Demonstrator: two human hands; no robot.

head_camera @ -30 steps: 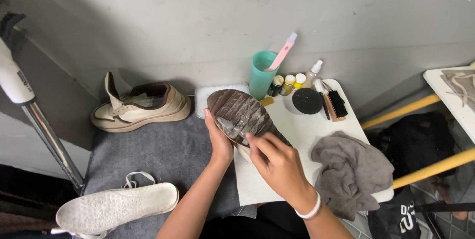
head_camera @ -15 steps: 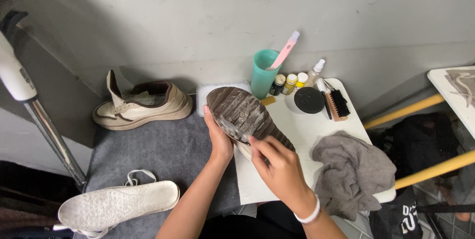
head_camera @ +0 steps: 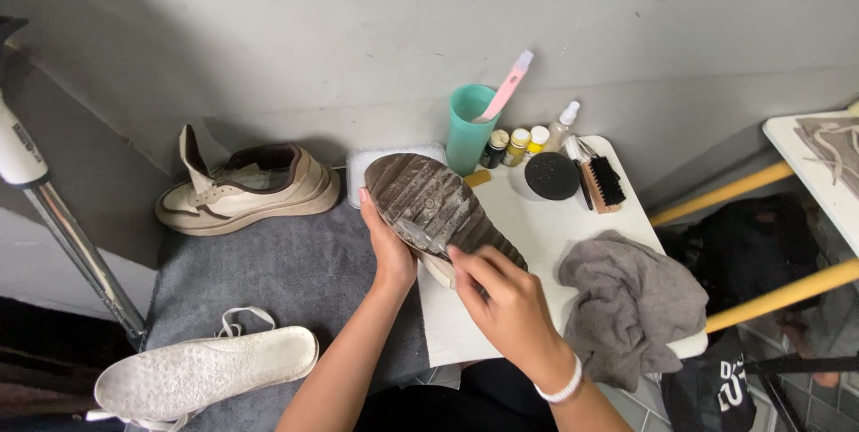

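My left hand (head_camera: 386, 246) grips a shoe (head_camera: 429, 199) from its left side, sole turned up; the ridged sole is dark and dirty. My right hand (head_camera: 506, 302) holds a small metal tool (head_camera: 420, 237) whose tip rests on the sole's middle. The shoe hovers over a white table (head_camera: 537, 217) in front of me.
A beige shoe (head_camera: 246, 186) stands on a grey mat (head_camera: 268, 280), with a white insole (head_camera: 201, 376) nearer me. A teal cup (head_camera: 469, 128) with a pink toothbrush, small bottles, a round black tin (head_camera: 551, 174), a brush (head_camera: 601, 183) and a grey cloth (head_camera: 631, 302) sit on the table.
The shoe has tilted slightly and my right hand has shifted a little along the sole with the tool. Everything else is still.
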